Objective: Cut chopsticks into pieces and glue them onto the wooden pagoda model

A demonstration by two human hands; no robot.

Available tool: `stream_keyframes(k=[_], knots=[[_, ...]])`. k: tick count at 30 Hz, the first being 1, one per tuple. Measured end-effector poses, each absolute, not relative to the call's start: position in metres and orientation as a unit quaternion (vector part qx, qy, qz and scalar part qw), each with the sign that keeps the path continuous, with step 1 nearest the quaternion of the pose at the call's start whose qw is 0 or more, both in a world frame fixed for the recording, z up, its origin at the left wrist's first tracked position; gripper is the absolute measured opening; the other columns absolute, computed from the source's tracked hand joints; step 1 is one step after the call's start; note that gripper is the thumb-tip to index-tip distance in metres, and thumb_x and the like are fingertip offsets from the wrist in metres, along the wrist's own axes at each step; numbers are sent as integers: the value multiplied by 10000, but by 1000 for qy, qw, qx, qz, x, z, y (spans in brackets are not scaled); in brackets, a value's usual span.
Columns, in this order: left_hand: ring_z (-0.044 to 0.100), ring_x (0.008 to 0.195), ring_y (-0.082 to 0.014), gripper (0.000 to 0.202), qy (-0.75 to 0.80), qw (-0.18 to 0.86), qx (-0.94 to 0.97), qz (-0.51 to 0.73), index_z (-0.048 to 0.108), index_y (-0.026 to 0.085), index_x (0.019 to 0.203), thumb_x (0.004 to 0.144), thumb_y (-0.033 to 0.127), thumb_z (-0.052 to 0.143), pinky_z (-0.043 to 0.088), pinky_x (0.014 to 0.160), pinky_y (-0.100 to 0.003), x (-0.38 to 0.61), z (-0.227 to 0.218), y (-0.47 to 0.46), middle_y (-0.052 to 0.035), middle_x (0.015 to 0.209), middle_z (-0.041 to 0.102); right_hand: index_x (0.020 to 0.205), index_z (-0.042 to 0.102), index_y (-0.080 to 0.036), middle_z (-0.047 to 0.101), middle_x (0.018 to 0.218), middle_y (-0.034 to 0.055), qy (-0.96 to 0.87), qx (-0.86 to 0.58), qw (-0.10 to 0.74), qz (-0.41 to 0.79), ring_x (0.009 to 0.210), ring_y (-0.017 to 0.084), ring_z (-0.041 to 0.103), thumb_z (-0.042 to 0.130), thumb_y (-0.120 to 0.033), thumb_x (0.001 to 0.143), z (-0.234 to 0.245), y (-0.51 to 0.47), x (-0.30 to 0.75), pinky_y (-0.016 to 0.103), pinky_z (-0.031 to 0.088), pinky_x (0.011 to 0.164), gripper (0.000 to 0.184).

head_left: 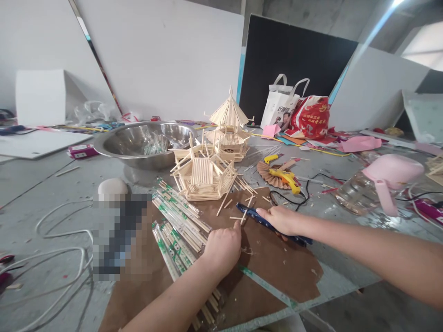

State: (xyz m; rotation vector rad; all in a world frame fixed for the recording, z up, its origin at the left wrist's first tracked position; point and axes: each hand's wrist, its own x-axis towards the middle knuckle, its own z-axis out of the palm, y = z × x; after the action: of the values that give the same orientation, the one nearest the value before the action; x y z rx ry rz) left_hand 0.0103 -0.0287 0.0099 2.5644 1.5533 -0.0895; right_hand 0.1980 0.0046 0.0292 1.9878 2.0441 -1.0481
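Observation:
My left hand (223, 244) is closed, pinching the lower end of a thin wooden stick (248, 208) that points up and away. Wrapped round a long dark blue hand tool (258, 216), perhaps a cutter, my right hand (282, 220) is closed. The tool's far end meets or lies just beside the stick; its jaws are too small to make out. Just beyond both hands stands a half-built stick model (204, 177) with upright posts. Packs of wrapped chopsticks (180, 214) lie left of my left hand, partly under the forearm. Short stick pieces (245, 185) are scattered near the model.
Behind stands a pagoda-like stick model (229, 117). A steel basin (138, 159) sits at left. At right are a yellow glue gun (285, 179) with a black cord and a pink-lidded pitcher (387, 182). Brown board (273, 276) lies under the work; a white cable (83, 258) curls at left.

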Motion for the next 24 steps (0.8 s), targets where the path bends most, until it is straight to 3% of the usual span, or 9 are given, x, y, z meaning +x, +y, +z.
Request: stream_keyframes(k=[7, 16, 24], knots=[[628, 654, -264, 357, 517, 73, 852, -38, 459, 116, 1105, 788, 115, 295, 466, 554, -366, 10, 11, -28, -124, 647, 628, 528, 562, -140, 605, 514, 126, 672, 655, 54, -341, 428, 179, 568, 34, -732, 679, 30, 5, 199, 277, 426, 470, 808], [628, 678, -249, 343, 524, 86, 846, -50, 452, 130, 1099, 785, 116, 314, 463, 578, -350, 11, 12, -28, -116, 682, 632, 559, 556, -128, 602, 525, 132, 672, 653, 49, -346, 404, 167, 552, 33, -731, 679, 30, 6, 197, 277, 430, 470, 806], [628, 678, -255, 289, 542, 90, 835, -35, 485, 166, 1002, 846, 286, 273, 450, 585, -354, 11, 12, -27, -109, 696, 636, 525, 485, -159, 578, 523, 98, 648, 653, 44, -388, 343, 146, 509, 91, -764, 647, 31, 9, 201, 279, 409, 400, 732]])
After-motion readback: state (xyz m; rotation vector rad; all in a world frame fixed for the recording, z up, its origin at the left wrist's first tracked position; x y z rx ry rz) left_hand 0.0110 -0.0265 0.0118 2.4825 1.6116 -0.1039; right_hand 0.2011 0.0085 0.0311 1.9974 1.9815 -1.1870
